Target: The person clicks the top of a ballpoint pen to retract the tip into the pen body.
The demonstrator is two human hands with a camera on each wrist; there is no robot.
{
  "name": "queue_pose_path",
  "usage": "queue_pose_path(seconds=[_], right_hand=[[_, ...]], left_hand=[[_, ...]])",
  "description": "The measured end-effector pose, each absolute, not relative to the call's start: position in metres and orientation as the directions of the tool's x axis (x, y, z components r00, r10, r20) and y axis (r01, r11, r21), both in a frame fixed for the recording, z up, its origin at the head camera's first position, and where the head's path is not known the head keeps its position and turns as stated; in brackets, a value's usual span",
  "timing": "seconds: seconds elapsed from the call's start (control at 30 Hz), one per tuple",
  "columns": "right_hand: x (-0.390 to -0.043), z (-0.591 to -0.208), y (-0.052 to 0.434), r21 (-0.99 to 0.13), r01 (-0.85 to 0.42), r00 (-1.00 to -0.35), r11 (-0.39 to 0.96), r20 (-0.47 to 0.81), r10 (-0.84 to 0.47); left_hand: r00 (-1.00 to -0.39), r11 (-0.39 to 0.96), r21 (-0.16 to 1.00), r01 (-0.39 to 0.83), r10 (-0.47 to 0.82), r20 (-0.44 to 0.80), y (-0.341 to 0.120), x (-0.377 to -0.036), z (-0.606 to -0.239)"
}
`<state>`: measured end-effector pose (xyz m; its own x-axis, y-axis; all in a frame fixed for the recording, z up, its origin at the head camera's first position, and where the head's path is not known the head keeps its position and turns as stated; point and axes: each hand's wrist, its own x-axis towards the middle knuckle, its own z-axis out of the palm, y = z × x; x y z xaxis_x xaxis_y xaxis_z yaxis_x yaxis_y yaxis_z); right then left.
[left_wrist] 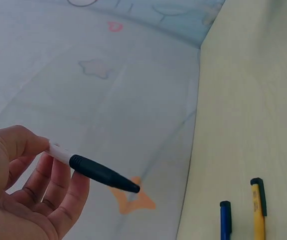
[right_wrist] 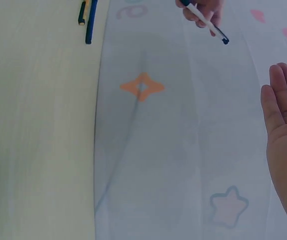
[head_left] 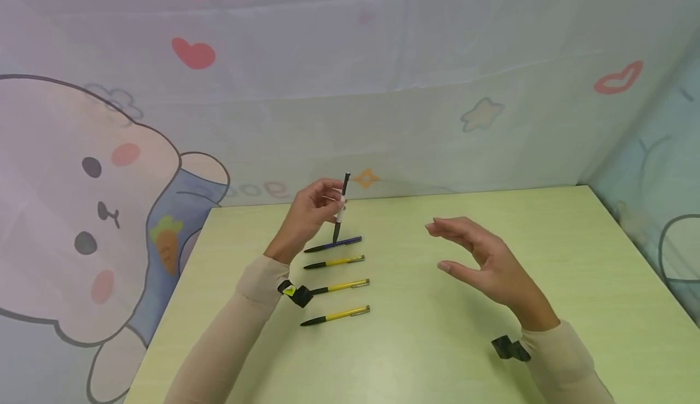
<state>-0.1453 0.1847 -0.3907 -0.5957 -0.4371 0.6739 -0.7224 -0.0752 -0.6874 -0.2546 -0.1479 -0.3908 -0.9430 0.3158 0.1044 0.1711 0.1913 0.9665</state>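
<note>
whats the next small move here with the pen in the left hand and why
Probably lower the black and white pen and lay it just beyond the blue pen. The left hand pinches it upright above a row of pens, one blue and three yellow pens, lying parallel on the table. The right hand hovers open, holding nothing.

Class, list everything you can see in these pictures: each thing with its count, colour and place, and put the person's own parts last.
black and white pen: one, held nearly upright above the row of pens.
blue pen: one, lying on the table, farthest in the row.
yellow pens: three, black-tipped, lying in the row nearer than the blue pen.
table: one, pale green, under the pens and hands.
backdrop cloth: one, pale with a cartoon rabbit, hearts and stars, behind the table.
left hand: one, beige sleeve, pinches the black and white pen.
right hand: one, beige sleeve, open above the table, holding nothing.
</note>
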Motion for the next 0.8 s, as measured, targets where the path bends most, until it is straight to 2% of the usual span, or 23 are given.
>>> queue_pose_path(seconds=[0.43,0.8], right_hand=[[-0.142,-0.393,0.187,-0.709,-0.703,-0.623,-0.058,0.652,-0.433],[-0.144,-0.391,0.186,-0.694,-0.716,-0.604,-0.074,0.670,-0.431]], left_hand=[[-0.938,0.293,0.932,0.213,0.328,0.111,-0.162,-0.280,-0.418],[-0.929,0.358,0.912,0.199,0.366,0.059,-0.180,-0.295,-0.437]])
